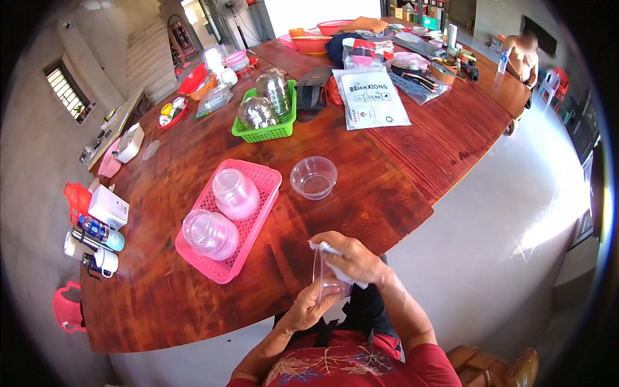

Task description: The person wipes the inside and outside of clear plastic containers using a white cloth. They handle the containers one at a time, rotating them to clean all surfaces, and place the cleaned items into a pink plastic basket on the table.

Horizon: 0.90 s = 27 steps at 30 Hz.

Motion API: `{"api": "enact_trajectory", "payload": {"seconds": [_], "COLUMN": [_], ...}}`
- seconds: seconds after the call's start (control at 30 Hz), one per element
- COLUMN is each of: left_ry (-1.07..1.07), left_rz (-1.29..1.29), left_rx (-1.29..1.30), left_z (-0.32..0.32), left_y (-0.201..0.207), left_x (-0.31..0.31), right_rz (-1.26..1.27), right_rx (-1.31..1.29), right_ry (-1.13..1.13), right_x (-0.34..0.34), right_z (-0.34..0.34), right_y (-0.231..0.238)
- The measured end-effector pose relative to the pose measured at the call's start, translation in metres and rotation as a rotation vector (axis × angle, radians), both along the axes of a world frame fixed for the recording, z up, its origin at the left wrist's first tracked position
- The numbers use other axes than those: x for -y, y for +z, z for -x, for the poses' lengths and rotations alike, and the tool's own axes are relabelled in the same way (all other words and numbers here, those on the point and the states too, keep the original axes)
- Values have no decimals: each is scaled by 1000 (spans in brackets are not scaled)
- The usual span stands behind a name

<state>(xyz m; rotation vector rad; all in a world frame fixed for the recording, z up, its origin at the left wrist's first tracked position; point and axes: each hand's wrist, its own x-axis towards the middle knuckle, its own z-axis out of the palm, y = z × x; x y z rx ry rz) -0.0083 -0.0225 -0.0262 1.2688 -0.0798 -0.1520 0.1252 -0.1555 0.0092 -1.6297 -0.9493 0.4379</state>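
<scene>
My left hand (308, 308) grips a clear plastic bowl (318, 269) from below, tipped on its side beyond the table's near edge. In my right hand (356, 258) is a white cloth (337, 272), pressed against the bowl's rim and inside. Another clear bowl (313, 178) stands upright on the wooden table, a little beyond my hands. To its left, a pink basket (227, 274) carries two stacks of clear plastic bowls (211, 235). Farther back, clear rounded plastic containers (258, 113) sit in a green basket (265, 134).
A white printed bag (371, 98) and assorted packages lie toward the far right. Bottles, a white mug (106, 261) and a white box (108, 206) line the left edge. A person (521, 58) sits at the far right corner. A wooden chair (480, 366) stands behind at lower right.
</scene>
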Motion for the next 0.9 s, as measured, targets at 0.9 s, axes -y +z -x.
{"api": "enact_trajectory", "payload": {"seconds": [0.9], "left_ry": [285], "left_rz": [383], "left_rx": [33], "left_z": [-18], "left_y": [25], "left_x": [-11], "right_rz": [-434], "right_rx": [-172], "right_ry": [-326], "right_x": [20], "right_z": [-3], "right_y": [19]}}
